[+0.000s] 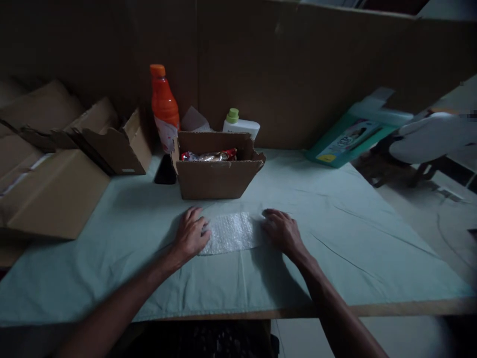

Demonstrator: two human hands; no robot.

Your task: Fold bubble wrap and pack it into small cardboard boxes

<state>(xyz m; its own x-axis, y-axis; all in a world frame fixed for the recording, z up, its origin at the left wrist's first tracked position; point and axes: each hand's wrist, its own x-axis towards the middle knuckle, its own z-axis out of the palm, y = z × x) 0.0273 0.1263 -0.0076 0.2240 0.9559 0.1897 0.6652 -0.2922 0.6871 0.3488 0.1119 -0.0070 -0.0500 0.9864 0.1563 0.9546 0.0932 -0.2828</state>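
A strip of clear bubble wrap [233, 232] is stretched low over the pale green cloth in front of me. Its left end is pinched in the curled fingers of my left hand [193, 231]. At the other end, my right hand [282, 229] has closed fingers on the wrap; they are slightly blurred. Just beyond the wrap stands an open cardboard box [214, 181], with shiny red and silver packets [210, 155] showing inside. Neither hand touches the box.
An orange bottle [164, 107], a white bottle with a green cap [241, 127] and a black flat object [166, 171] are behind or beside the box. Cardboard boxes [59, 194] crowd the left. A teal jug [354, 134] stands back right, before a cardboard wall [290, 74].
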